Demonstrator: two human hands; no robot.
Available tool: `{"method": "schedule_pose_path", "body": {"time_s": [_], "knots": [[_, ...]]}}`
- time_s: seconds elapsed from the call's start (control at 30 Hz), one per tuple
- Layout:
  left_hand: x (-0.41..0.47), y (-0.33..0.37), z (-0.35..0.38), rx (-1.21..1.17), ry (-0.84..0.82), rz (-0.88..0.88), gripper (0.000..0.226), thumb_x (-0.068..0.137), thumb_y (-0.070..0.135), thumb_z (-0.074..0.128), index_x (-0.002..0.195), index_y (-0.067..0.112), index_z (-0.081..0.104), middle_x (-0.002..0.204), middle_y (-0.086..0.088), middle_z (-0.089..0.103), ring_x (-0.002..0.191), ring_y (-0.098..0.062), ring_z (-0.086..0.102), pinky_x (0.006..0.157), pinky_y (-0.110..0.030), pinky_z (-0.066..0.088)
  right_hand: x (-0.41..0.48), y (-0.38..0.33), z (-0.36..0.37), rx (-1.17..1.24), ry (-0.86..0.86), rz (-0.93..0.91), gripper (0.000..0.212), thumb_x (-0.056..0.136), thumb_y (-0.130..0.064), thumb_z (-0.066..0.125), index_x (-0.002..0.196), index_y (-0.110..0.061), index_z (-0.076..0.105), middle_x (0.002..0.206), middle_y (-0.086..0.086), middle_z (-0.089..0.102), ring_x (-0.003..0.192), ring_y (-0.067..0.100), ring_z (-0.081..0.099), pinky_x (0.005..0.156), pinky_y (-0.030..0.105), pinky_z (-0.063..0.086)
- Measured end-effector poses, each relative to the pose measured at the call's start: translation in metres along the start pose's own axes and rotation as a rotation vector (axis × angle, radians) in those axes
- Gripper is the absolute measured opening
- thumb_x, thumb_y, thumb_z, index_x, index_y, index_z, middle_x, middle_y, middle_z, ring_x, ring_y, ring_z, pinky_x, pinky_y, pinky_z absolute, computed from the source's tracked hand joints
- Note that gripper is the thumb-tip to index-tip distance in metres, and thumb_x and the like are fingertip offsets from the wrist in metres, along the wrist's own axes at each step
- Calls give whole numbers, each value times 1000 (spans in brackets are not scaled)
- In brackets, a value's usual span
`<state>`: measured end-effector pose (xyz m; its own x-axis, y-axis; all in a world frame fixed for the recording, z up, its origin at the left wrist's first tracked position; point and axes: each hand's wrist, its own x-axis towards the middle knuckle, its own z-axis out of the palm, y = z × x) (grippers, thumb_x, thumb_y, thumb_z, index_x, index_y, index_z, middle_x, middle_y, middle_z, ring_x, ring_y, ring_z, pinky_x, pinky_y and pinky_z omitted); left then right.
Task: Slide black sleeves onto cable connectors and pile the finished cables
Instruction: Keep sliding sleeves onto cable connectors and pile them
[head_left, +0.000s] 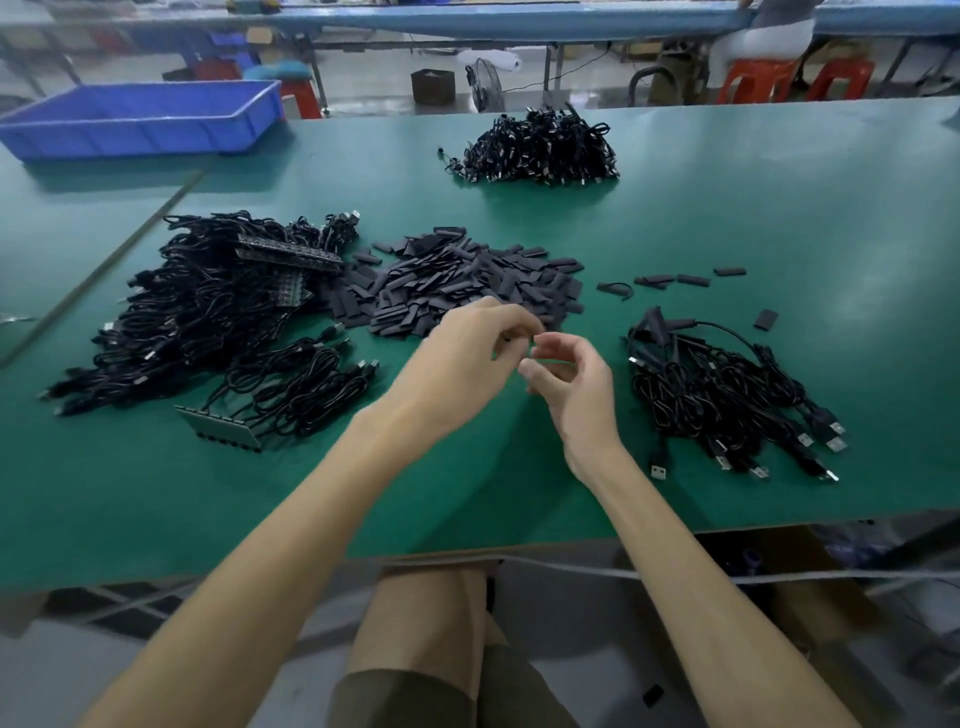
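A heap of flat black sleeves (457, 280) lies in the middle of the green table (779, 208). Left of it is a big tangle of black cables (208, 312), some still in connector strips. A smaller pile of cables (727, 395) with bare USB plugs lies to the right. My left hand (467, 358) hovers at the near edge of the sleeve heap, fingertips curled together; blur hides whether they pinch a sleeve. My right hand (571, 384) is just beside it, fingers loosely curled, with nothing visible in it. Neither hand holds a cable.
Another cable pile (540, 148) sits at the far middle of the table. A blue plastic bin (140, 119) stands at the far left. A few loose sleeves (675, 280) lie right of the heap. A person sits on red stools (753, 78) beyond the table.
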<state>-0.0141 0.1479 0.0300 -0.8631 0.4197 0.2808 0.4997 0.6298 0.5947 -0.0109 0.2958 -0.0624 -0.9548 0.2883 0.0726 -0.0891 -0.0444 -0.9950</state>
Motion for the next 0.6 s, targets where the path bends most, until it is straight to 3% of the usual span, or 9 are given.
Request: {"method": "schedule_pose_path", "body": {"time_s": [0.13, 0.23, 0.3, 0.4, 0.47, 0.53, 0.6], "knots": [[-21, -38, -33, 408, 81, -154, 24, 102, 21, 55, 122, 18, 68, 121, -4, 63, 110, -27, 60, 97, -45, 48, -2, -2, 4, -22, 14, -31, 23, 90, -3, 76, 106, -17, 68, 100, 0, 71, 91, 12, 70, 71, 23, 56], [-32, -61, -49, 772, -113, -595, 48, 102, 44, 53, 134, 8, 52, 136, -18, 48, 127, -39, 44, 103, -58, 37, -4, -6, 2, 25, 11, -32, 23, 89, -2, 76, 106, -16, 69, 98, -1, 72, 87, 7, 70, 68, 21, 55], [-38, -69, -55, 781, -251, -809, 76, 99, 61, 48, 144, 0, 39, 142, -22, 38, 132, -44, 37, 105, -64, 35, -4, -5, 2, 26, 10, -35, 22, 88, -2, 76, 106, -15, 70, 99, 0, 73, 87, 7, 70, 68, 21, 55], [-42, -75, -49, 742, -282, -773, 89, 97, 67, 44, 147, -5, 32, 142, -23, 37, 130, -45, 39, 100, -57, 43, -3, -5, 3, 10, -1, -37, 22, 88, -3, 77, 105, -16, 71, 100, 1, 73, 89, 8, 70, 69, 21, 55], [-40, -73, -46, 641, -234, -701, 82, 97, 67, 43, 137, -5, 42, 139, -25, 42, 125, -43, 44, 96, -53, 43, -3, -4, 3, -5, -20, -43, 22, 88, -4, 77, 105, -16, 71, 99, 0, 74, 88, 8, 71, 69, 21, 56], [-34, -67, -45, 416, -168, -605, 71, 97, 66, 44, 127, 2, 51, 135, -21, 51, 115, -39, 54, 90, -47, 46, -3, -4, 3, -18, -33, -47, 21, 88, -4, 77, 106, -15, 71, 99, 0, 74, 89, 9, 71, 70, 21, 56], [-30, -56, -48, 184, -103, -520, 65, 97, 62, 48, 138, 12, 53, 135, -11, 59, 109, -28, 63, 87, -40, 50, -4, -4, 2, -17, -49, -50, 19, 89, -4, 77, 105, -15, 72, 98, -1, 75, 90, 11, 72, 71, 22, 56]]}}
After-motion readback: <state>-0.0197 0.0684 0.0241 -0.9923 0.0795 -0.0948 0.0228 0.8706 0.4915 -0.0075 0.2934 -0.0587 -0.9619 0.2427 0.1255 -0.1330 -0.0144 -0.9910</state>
